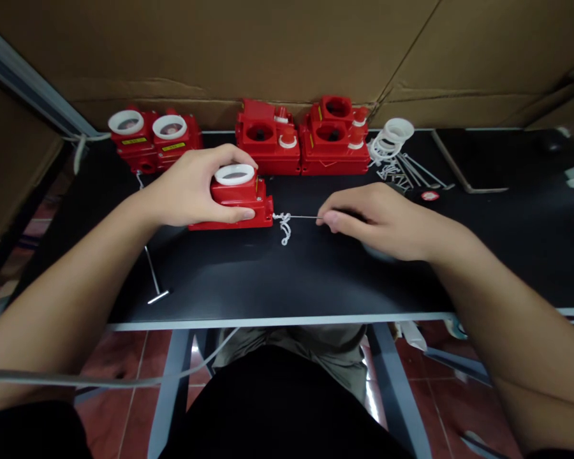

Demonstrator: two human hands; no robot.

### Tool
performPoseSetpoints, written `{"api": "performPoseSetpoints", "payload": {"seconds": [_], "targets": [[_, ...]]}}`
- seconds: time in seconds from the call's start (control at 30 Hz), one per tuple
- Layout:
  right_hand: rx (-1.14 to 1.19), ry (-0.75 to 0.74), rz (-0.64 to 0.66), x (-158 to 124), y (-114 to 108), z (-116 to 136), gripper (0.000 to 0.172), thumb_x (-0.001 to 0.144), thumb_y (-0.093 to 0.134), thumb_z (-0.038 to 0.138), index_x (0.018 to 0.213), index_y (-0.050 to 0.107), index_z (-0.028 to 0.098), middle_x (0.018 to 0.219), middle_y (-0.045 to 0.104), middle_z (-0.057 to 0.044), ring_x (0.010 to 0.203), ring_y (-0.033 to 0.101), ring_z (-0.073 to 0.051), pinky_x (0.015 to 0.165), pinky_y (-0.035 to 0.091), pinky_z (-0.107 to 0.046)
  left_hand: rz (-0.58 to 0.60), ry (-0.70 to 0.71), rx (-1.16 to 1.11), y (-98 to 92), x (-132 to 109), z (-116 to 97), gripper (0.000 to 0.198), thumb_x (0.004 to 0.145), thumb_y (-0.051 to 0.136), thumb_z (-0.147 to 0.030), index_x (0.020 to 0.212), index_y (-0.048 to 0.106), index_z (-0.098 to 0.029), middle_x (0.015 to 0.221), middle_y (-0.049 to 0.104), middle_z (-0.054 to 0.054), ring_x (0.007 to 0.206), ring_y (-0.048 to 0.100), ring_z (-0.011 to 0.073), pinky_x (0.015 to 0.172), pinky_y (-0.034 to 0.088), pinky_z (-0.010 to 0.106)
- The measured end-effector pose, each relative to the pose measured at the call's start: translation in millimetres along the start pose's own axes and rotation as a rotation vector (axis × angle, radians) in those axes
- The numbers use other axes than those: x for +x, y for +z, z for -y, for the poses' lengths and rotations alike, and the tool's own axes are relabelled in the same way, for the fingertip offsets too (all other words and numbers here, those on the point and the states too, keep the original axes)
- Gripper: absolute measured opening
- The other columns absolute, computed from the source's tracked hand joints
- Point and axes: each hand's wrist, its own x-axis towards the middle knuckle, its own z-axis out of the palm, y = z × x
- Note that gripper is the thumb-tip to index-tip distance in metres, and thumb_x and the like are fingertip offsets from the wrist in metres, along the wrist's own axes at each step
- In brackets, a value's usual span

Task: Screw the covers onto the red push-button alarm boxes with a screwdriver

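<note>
My left hand (196, 185) is wrapped round a red plastic housing (263, 203) that has a white ring on top, and presses it on the table. From the housing's right end hangs a short white chain (286, 231). My right hand (368, 220) is closed on a thin metal rod (303, 217), which runs left to the chain. The rod's other end is hidden in my fingers. Below my left forearm lies a T-shaped metal rod (152, 271), its upper end reaching toward the red housings with white rings (172, 143) at the back left.
Two open red housings (268, 156) stand at the back middle. Right of them are stacked white rings (397, 131), loose chains and several metal rods (418, 167), a small red round piece (430, 196) and a dark flat tablet-like object (469, 159). Cardboard (268, 51) walls the back.
</note>
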Motion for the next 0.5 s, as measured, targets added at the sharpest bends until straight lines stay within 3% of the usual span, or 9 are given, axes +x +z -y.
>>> {"api": "performPoseSetpoints", "payload": {"seconds": [0.1,0.23,0.5], "targets": [[-0.040,-0.019,0.041,0.1,-3.0,3.6,0.044,0.121,0.065,0.058,0.090,0.075,0.029,0.087,0.082,-0.005,0.079,0.072,-0.026,0.080,0.054,-0.045,0.004,-0.009,0.009,-0.2,0.4,-2.4,0.084,0.085,0.088,-0.091,0.143,0.081,-0.030,0.144,0.091,0.004,0.125,0.084,0.0360,0.120,0.068,0.053],[-0.091,-0.051,-0.004,0.9,-5.3,-1.1,0.032,0.119,0.069,0.054,0.100,0.078,0.029,0.100,0.088,-0.005,0.081,0.075,-0.025,0.080,0.055,-0.045,0.004,-0.006,-0.013,-0.7,0.6,-1.6,0.081,0.083,0.090,-0.089,0.141,0.080,-0.033,0.145,0.091,0.002,0.127,0.084,0.0374,0.122,0.069,0.055],[-0.081,-0.065,-0.072,0.7,-0.9,-11.7,0.029,0.107,0.088,0.059,0.117,0.084,0.032,0.110,0.093,-0.007,0.091,0.081,-0.030,0.088,0.064,-0.049,-0.014,0.013,-0.018,2.0,-1.5,3.4,0.077,0.086,0.093,-0.087,0.142,0.082,-0.036,0.145,0.092,0.002,0.129,0.087,0.0398,0.122,0.070,0.056]]}}
